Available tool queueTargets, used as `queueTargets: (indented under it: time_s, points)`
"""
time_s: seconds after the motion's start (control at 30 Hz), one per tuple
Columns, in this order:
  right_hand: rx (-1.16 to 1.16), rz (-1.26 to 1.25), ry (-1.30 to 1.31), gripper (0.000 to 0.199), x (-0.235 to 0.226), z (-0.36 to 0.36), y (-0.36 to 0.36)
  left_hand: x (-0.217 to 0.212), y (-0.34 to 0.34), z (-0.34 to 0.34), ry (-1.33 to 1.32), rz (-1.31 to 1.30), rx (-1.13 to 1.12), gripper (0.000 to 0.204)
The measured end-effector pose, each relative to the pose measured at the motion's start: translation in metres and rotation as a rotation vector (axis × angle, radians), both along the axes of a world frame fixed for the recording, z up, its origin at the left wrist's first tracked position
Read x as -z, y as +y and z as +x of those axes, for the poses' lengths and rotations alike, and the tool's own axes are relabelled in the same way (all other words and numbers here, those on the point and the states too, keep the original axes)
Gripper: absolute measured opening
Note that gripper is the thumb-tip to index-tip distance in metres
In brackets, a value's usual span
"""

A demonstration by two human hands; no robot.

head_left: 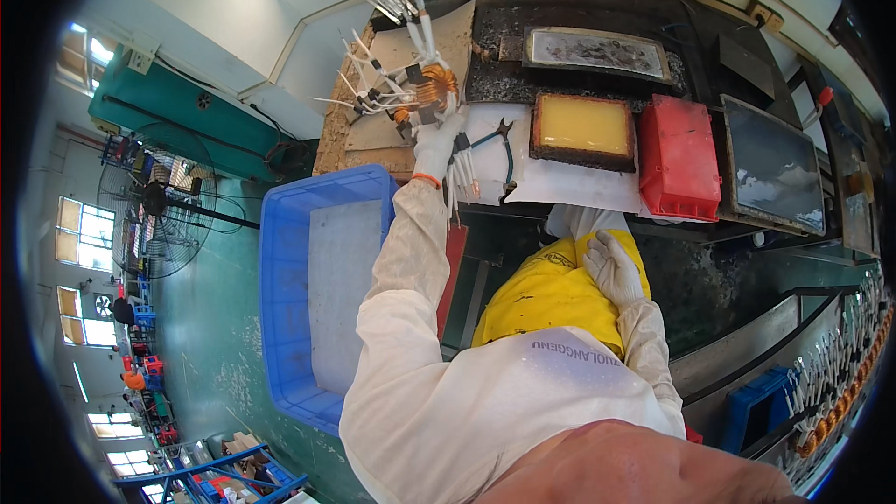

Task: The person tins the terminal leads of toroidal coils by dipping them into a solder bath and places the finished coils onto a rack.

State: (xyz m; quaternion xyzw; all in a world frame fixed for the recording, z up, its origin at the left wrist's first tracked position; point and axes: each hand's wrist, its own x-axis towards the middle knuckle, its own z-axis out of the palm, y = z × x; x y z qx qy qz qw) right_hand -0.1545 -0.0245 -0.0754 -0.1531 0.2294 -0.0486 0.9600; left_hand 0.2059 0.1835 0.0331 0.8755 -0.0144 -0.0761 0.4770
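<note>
My left hand (437,141), in a white glove, reaches out over the workbench and grips a copper-wound coil (430,91) with several white-sleeved leads sticking out to the left and upward. My right hand (613,268), also gloved in white, rests flat on my yellow apron (546,297) near my lap and holds nothing. A pair of cutting pliers (499,142) with dark handles lies on white paper (558,179) just right of my left hand.
A blue plastic crate (287,299) stands at my left. On the bench sit a tray of yellow liquid (583,128), a red bin (679,159), a dark metal tray (771,166) and a grimy pan (597,50). More coils (840,383) line the right edge. A floor fan (154,215) stands left.
</note>
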Motion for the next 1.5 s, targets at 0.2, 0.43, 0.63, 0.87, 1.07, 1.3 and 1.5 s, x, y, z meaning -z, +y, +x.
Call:
queueTargets:
  time_s: [0.2, 0.43, 0.63, 0.87, 1.07, 1.3, 1.5]
  points:
    - [0.059, -0.261, -0.100, 0.036, -0.015, -0.012, -0.010, -0.007, -0.005, -0.049, -0.128, -0.250, 0.217, 0.040]
    - [0.539, -0.669, -0.111, 0.028, -0.142, -0.067, -0.112, -0.005, -0.024, -0.125, -0.580, -0.034, 0.714, 0.045]
    - [0.493, -1.186, -0.227, 0.064, -0.198, -0.124, -0.149, -0.026, -0.065, -0.193, -0.739, 0.240, 1.138, 0.032]
    - [0.470, -0.735, -0.258, 0.061, -0.138, -0.126, -0.128, 0.039, -0.094, -0.255, -0.710, 0.557, 1.490, 0.018]
    - [0.788, -0.609, -0.028, 0.026, -0.095, -0.140, -0.118, 0.064, -0.094, -0.265, -0.568, 0.694, 1.472, 0.022]
    - [0.650, -0.575, -0.088, 0.018, -0.109, -0.095, -0.097, 0.077, -0.087, -0.269, -0.689, 0.654, 1.435, 0.032]
    - [0.608, -0.727, 0.114, 0.027, -0.100, -0.124, -0.112, 0.085, -0.082, -0.268, -0.710, 0.616, 1.400, 0.032]
